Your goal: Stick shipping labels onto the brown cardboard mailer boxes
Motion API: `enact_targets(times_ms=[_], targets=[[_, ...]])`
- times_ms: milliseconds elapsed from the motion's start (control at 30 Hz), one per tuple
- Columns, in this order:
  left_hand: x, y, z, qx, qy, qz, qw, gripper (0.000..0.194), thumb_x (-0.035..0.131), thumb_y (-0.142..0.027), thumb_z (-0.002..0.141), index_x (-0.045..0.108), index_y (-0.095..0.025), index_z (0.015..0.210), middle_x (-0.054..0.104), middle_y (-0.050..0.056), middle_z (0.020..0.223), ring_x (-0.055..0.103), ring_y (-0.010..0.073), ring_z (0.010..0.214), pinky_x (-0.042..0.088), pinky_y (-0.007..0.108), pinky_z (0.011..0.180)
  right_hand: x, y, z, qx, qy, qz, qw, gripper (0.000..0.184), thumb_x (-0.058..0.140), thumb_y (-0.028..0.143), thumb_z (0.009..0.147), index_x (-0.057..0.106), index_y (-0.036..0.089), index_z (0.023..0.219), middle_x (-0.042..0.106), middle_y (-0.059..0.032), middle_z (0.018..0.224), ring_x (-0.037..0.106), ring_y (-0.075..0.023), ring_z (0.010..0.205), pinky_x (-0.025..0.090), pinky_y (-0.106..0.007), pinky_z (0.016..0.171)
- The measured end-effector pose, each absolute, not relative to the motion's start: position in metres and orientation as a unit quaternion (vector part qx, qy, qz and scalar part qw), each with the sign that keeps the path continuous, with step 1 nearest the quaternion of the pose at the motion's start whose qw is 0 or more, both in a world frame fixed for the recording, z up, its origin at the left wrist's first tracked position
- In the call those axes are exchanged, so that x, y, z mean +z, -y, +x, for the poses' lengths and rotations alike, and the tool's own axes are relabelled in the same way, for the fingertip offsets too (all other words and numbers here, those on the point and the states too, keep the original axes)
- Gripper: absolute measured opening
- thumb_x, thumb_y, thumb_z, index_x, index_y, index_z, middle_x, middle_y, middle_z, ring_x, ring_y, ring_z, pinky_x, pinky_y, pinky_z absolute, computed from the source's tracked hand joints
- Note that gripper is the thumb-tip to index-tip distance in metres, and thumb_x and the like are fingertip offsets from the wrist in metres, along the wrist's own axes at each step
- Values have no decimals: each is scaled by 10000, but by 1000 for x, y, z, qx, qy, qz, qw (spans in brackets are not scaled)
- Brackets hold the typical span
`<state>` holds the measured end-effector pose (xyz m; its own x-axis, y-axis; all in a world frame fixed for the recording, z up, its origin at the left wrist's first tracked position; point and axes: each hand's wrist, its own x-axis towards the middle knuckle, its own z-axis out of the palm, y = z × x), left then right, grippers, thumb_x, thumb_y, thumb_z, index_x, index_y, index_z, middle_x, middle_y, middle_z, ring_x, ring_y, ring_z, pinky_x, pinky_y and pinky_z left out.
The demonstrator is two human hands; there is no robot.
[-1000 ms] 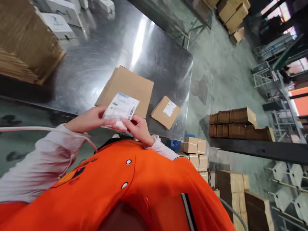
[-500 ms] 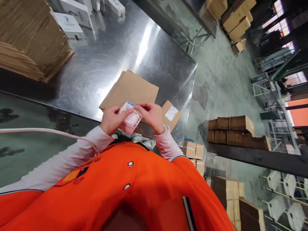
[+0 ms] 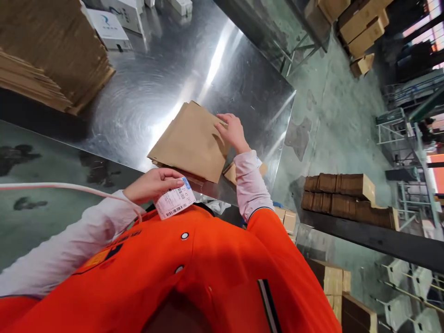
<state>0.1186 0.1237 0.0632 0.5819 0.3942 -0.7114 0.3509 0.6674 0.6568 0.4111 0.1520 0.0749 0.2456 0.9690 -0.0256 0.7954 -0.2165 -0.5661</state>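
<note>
Metal bench (image 3: 152, 92) seen across upper left and middle of frame. Cardboard stack (image 3: 55, 51) placed on it at upper left, white boxes (image 3: 108, 27) just beside, near top edge. Flat brown cardboard (image 3: 190, 138) laid on bench at frame center, near the body-side edge. Small carton (image 3: 231, 173) set just right of it, partly hidden by right forearm.

Right arm extended up and forward from lower right, forearm angled slightly left. Right hand (image 3: 233, 132) held palm down over upper right corner of flat cardboard, fingers bent and pointed left. Right grip apart, nothing seen clamped; contact with cardboard cannot be told.

Left arm brought in from lower left, elbow bent, forearm sloped up to the right. Left hand (image 3: 157, 185) held low, in front of the orange garment (image 3: 222, 249), off the bench edge. Left grip clamped on upper edge of printed label sheet (image 3: 175, 200), thumb on top. Sheet seen at lower center, tilted, print and barcodes facing up.
</note>
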Motion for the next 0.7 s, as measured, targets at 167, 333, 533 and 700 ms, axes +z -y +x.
enact_targets(times_ms=[167, 333, 533, 700], targets=[[53, -115, 114, 32, -455, 411, 790, 461, 996, -430, 557, 770, -183, 873, 778, 61, 718, 714, 219, 579, 525, 237, 455, 69, -176, 420, 160, 610, -775, 40, 584, 861, 530, 830, 700, 184, 1272, 602, -188, 1439, 509, -402, 1368, 451, -655, 1123], [40, -109, 123, 80, -436, 412, 796, 525, 964, -408, 560, 744, -179, 979, 752, 30, 671, 689, 200, 574, 518, 242, 495, 71, -172, 419, 149, 600, -786, 1, 673, 832, 585, 832, 639, 175, 1329, 511, -215, 1484, 447, -414, 1402, 438, -651, 1111], [41, -99, 131, 82, -403, 446, 795, 446, 953, -420, 520, 759, -185, 846, 798, 75, 754, 752, 257, 685, 578, 290, 581, 80, -151, 434, 159, 566, -803, 96, 757, 971, 515, 601, 637, 171, 1188, 609, -159, 1356, 537, -342, 1275, 476, -530, 1085], [52, -89, 130, 75, -343, 470, 810, 367, 929, -409, 522, 798, -187, 783, 799, 92, 754, 769, 289, 704, 588, 301, 590, 106, -93, 471, 334, 472, -757, 304, 648, 965, 466, 490, 639, 211, 989, 710, -19, 969, 643, -210, 918, 552, -355, 864]])
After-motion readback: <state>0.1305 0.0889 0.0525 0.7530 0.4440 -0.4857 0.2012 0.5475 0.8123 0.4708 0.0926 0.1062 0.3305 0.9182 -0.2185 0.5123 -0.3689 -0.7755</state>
